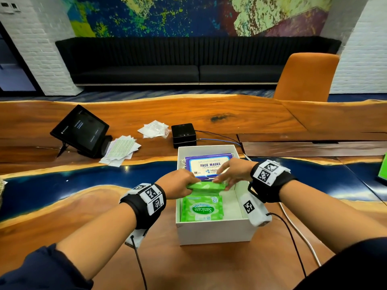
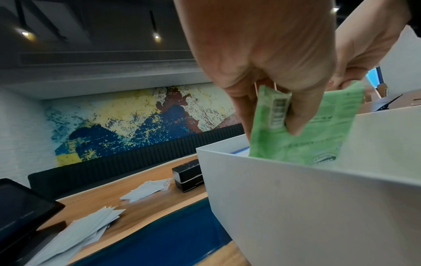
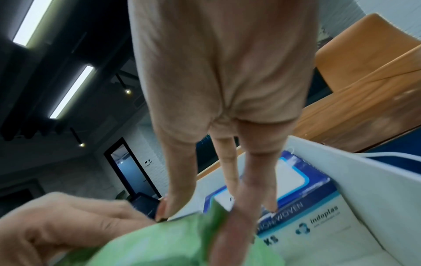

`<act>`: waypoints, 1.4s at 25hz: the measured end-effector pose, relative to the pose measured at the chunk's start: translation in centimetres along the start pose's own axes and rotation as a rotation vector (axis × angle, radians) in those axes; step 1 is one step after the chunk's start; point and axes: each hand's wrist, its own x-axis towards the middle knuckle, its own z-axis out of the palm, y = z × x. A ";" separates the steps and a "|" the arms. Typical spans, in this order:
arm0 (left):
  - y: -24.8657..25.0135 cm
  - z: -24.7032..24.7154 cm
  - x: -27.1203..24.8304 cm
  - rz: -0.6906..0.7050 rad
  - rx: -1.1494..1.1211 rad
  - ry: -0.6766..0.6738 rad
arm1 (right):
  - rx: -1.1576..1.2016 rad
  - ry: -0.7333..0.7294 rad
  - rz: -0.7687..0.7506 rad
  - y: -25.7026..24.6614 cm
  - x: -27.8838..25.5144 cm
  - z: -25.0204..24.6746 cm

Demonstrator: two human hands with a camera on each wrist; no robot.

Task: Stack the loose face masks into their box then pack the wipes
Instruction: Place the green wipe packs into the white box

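An open white box [image 1: 213, 233] stands on the table in front of me. At its far end lies the purple-and-blue face mask box [image 1: 209, 164], label up. A green Sanicare wipes pack [image 1: 202, 208] lies flat at the near end. Between them, a second green wipes pack [image 1: 206, 186] stands on its long edge, partly down inside. My left hand [image 1: 189, 186] grips its left end. My right hand [image 1: 222, 182] pinches its right end. The left wrist view shows thumb and fingers clamped on the pack [image 2: 307, 136] above the box wall [image 2: 318, 207]. The right wrist view shows the pack [image 3: 170, 243] blurred before the mask box [image 3: 296, 207].
On the wooden table beyond the box sit a black cube device [image 1: 183, 135] with a cable, a pile of white sheets and clear plastic [image 1: 154, 128], printed papers [image 1: 121, 149] and a tablet on a stand [image 1: 80, 130]. An orange chair [image 1: 305, 76] stands behind. A white cable [image 1: 301, 233] runs right of the box.
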 end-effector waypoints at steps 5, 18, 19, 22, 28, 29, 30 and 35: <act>1.3 -0.1 -0.3 0.160 0.186 0.033 | -0.132 -0.111 0.206 0.7 1.7 1.2; 0.4 0.5 -1.6 0.389 0.264 0.220 | -0.200 -0.273 0.197 0.8 1.5 1.1; 0.2 0.6 -1.4 0.384 0.241 0.228 | -0.202 -0.271 0.203 0.6 1.2 0.8; 0.0 0.6 -1.0 0.359 0.224 0.250 | -0.255 -0.261 0.200 0.1 0.9 0.6; -0.7 0.9 -0.7 -0.365 -0.092 0.160 | -0.561 0.059 0.044 0.1 1.6 1.1; -0.9 1.1 -0.5 -0.460 -0.129 0.101 | -0.600 0.071 0.030 0.2 1.6 1.4; -0.8 1.4 -0.3 -0.515 -0.140 0.022 | -0.663 0.072 0.012 0.1 1.6 1.9; -0.1 2.5 0.2 -0.527 -0.222 -0.138 | -0.893 -0.068 0.019 -0.3 2.2 4.5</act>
